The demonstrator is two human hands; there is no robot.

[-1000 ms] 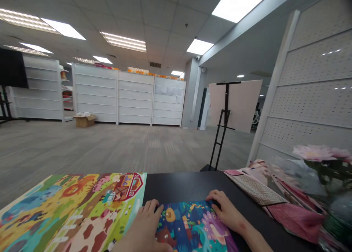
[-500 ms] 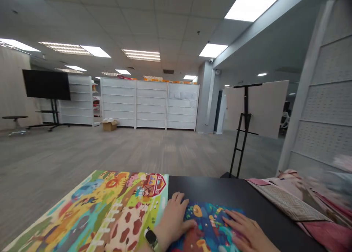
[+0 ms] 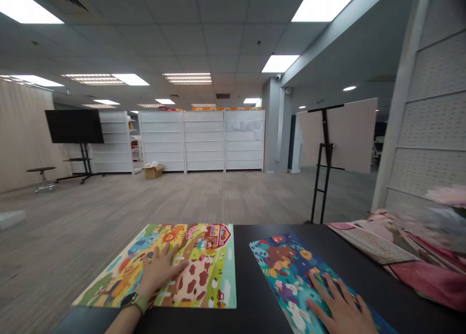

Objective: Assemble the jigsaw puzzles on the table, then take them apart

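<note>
My left hand, with a watch on its wrist, lies with spread fingers on a bright farm-animal picture sheet. That sheet shows a spotted cow, a lion and a red barn, and it lies flat on the black table. My right hand rests with fingers apart on a dark blue illustrated sheet, which sits at a slant on the table's right half. A white rabbit and a brown animal are printed on it. A strip of bare black tabletop separates the two sheets.
Pink and patterned fabric lies along the table's right side, near clear plastic wrapping. Beyond the table stand a board on a black easel, white shelves, a cardboard box, a screen on a stand and a round stool.
My left hand has moved left from beside the blue sheet onto the farm-animal sheet. The blue sheet now shows further up the table and lies slanted. The camera view has shifted.
</note>
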